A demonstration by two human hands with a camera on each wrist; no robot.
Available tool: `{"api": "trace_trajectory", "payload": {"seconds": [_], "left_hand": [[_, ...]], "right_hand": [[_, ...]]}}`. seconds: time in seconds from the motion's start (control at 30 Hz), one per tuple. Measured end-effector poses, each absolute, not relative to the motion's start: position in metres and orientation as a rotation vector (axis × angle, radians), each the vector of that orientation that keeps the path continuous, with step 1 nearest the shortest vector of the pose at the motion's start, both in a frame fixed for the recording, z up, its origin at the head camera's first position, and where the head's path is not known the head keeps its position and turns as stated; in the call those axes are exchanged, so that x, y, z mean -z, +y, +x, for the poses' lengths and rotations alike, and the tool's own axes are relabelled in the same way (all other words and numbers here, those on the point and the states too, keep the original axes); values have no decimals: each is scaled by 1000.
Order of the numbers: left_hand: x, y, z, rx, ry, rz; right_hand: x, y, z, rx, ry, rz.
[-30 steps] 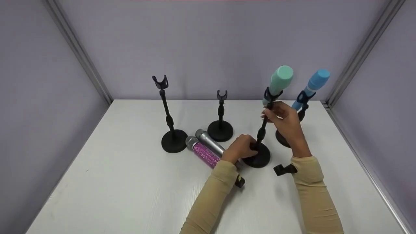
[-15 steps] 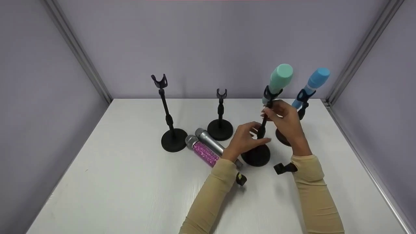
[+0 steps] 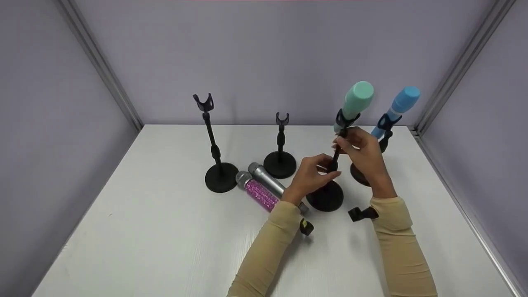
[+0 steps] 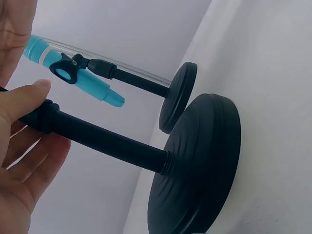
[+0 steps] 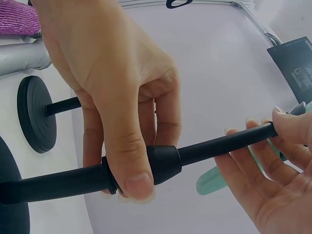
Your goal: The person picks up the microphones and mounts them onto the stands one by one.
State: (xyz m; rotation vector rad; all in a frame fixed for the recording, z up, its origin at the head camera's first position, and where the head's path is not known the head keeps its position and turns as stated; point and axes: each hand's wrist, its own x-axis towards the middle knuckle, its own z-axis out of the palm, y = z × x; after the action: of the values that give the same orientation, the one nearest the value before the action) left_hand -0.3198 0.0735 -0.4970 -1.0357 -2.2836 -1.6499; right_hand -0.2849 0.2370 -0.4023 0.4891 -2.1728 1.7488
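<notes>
- The left hand [image 3: 310, 178] has thumb and fingers closed round the collar [image 5: 165, 164] of a black stand [image 4: 109, 141].
- The right hand [image 3: 365, 152] pinches the upper pole [image 5: 226, 143] just under the clip [image 3: 347, 120].
- Both arms reach forward, the left hand lower on the stand than the right.
- The green mic [image 3: 358, 98] sits tilted in the clip, right above the right hand; the round base [image 3: 326, 200] rests on the table [image 3: 165, 231], below the left.
</notes>
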Motion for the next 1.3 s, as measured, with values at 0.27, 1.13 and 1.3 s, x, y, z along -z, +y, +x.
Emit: {"api": "trace_trajectory", "payload": {"seconds": [0.27, 1.13, 1.3], "left_hand": [[493, 70, -320, 1546, -2350, -1163], [482, 72, -315, 1564, -2222, -970], [480, 71, -314, 1612, -2240, -1009]], "right_hand": [[402, 237, -285, -1768, -2159, 499], [402, 236, -285, -1789, -2144, 521], [402, 236, -285, -1797, -2145, 498]]}}
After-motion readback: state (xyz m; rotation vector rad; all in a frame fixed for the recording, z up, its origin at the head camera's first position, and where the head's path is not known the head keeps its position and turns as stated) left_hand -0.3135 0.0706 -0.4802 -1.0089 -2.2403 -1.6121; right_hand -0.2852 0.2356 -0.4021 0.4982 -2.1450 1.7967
